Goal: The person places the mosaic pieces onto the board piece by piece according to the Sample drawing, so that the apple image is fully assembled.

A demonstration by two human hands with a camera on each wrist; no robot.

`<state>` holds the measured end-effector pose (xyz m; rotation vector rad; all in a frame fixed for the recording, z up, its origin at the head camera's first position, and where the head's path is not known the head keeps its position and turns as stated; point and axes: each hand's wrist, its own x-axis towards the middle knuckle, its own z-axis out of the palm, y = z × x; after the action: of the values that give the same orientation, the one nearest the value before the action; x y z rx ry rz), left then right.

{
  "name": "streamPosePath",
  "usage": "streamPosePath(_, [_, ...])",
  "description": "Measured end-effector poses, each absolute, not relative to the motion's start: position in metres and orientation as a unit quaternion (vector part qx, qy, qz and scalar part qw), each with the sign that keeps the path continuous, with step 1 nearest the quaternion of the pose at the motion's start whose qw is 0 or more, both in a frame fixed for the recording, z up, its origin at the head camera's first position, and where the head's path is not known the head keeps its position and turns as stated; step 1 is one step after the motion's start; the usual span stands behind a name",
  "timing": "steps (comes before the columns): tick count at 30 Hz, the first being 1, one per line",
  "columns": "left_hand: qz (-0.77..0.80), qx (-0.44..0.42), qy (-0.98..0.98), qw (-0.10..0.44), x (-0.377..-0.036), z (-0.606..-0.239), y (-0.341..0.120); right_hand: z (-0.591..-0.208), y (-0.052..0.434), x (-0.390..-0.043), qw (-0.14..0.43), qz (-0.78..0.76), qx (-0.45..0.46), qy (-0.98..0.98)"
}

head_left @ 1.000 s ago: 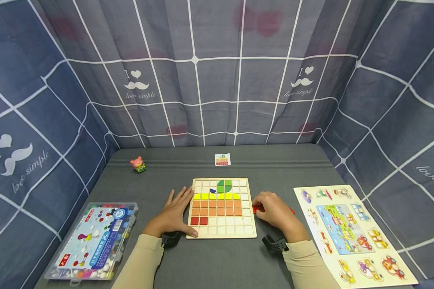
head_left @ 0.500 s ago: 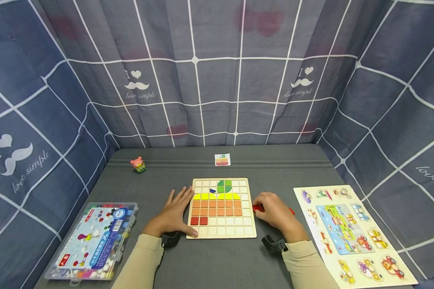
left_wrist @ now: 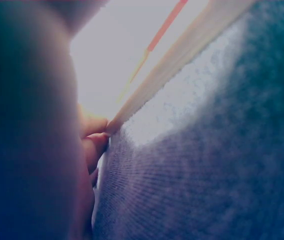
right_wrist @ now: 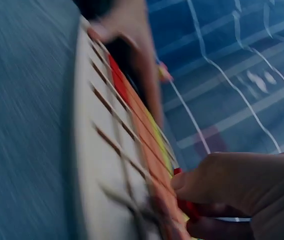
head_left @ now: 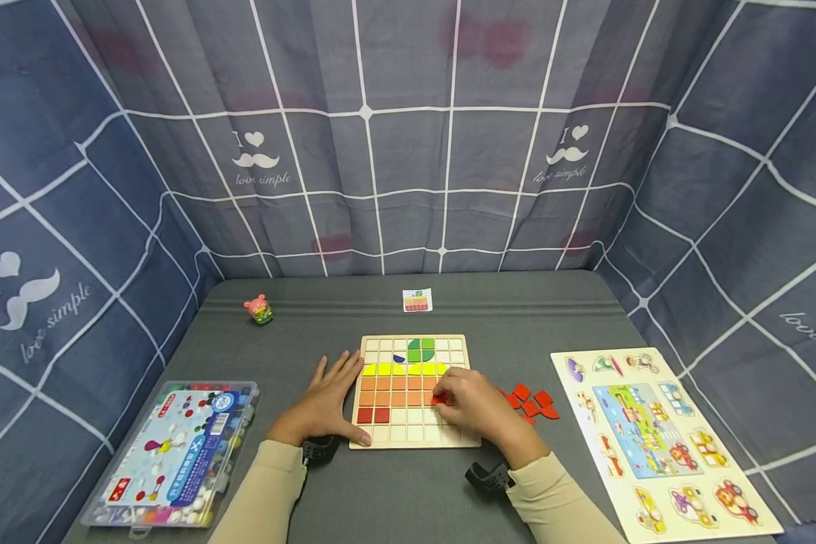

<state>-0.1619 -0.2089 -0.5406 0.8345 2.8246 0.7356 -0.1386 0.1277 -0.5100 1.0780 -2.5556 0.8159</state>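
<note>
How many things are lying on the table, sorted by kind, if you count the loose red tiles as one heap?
Puzzle boards: 2, the grid board and the vehicle puzzle
Plastic box: 1
Toy figure: 1
Small card: 1
Heap of red tiles: 1
Total: 6

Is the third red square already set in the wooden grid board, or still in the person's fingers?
Still held. The right hand pinches the red tile above the grid board; only two red squares sit in cells.
</note>
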Motion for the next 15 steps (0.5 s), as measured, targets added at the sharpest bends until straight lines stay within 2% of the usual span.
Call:
streamPosePath(5, [0.244,0.275,0.928,0.052,-0.162,-0.541,-0.209,-0.512,0.094,-0.136,0.131,0.275,0.425,-0.852])
streamPosePath(15, [0.252,0.285,0.924,0.051,-0.162,-0.541,-0.21,-0.521,0.063,-0.134,0.128,0.242,0.438,-0.856])
